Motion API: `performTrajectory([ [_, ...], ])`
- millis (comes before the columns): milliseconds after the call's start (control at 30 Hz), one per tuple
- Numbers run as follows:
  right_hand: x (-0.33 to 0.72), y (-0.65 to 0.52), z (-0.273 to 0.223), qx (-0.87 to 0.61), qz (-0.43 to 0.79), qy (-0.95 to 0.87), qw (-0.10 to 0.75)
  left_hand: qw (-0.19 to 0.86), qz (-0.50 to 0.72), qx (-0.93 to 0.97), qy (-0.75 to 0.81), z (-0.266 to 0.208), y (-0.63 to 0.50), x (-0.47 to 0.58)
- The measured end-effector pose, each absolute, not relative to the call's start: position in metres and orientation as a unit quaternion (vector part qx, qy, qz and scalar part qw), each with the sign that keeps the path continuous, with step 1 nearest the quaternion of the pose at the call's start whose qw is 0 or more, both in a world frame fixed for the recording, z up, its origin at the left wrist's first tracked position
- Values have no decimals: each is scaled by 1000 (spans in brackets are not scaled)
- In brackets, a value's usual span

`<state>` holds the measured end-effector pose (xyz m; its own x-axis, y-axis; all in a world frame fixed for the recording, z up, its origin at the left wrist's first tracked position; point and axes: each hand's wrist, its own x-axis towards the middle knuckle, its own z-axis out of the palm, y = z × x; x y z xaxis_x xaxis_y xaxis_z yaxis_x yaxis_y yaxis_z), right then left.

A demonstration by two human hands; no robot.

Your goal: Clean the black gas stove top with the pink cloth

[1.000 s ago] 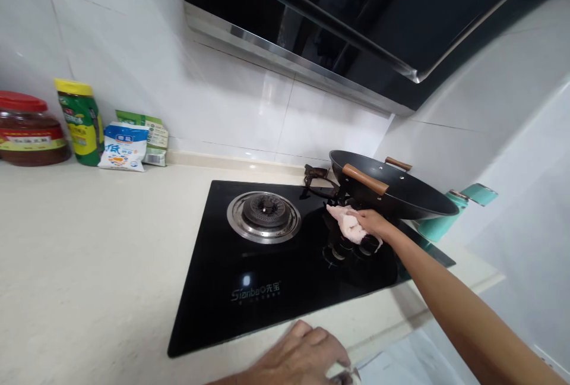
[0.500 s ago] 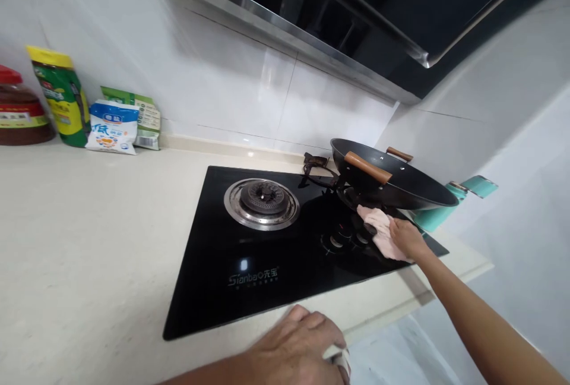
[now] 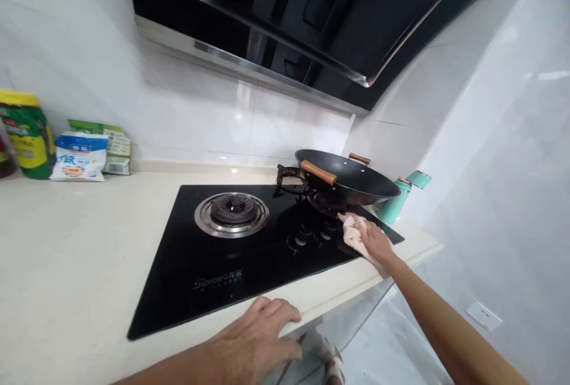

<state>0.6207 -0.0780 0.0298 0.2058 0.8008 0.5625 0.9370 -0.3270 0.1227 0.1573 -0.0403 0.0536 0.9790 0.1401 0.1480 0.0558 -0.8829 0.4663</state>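
A pale pink cloth (image 3: 353,239) is bunched under my right hand (image 3: 376,241), whose fingers press it onto the right side of the black glass gas cooktop (image 3: 262,260). Just behind the cloth, a black wok (image 3: 356,180) with wooden handles sits at the right burner. My left hand (image 3: 253,334) rests at the counter's front edge, below the cooktop, with thumb and fingers apart and nothing held. To the left of the wok stands a dark pan support (image 3: 289,180). Two control knobs (image 3: 300,237) lie left of the cloth.
The left burner (image 3: 234,210) is uncovered. A teal bottle (image 3: 395,202) stands by the right wall. At the back left are a green and yellow container (image 3: 27,138), a white and blue packet (image 3: 80,156) and a green packet (image 3: 116,150). A dark range hood (image 3: 267,28) hangs above.
The view has swung, so the cooktop and wok appear farther left. My left hand's fingers look more spread at the edge. The right hand still has the cloth on the cooktop's right side.
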Motion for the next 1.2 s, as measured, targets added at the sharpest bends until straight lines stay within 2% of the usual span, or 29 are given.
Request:
performTrajectory([
  [133,591,-88,18,-717,-312,-616,98,180,56,980,70,62,-46,152],
  [233,559,-97,12,-718,-319,-601,146,162,41,983,81,64,-48,152],
  [367,513,-110,12,-725,-258,-597,228,131,51,987,81,63,-50,156],
  [567,459,-127,36,-702,-140,-651,251,80,33,993,83,69,-57,160],
  [700,438,-118,55,-734,-70,-647,195,49,46,995,77,67,-60,162],
  [900,442,-66,70,-780,-65,-611,116,12,78,994,71,55,-57,162],
  [1200,447,-29,80,-781,-136,-608,28,-10,99,993,64,46,-55,162],
])
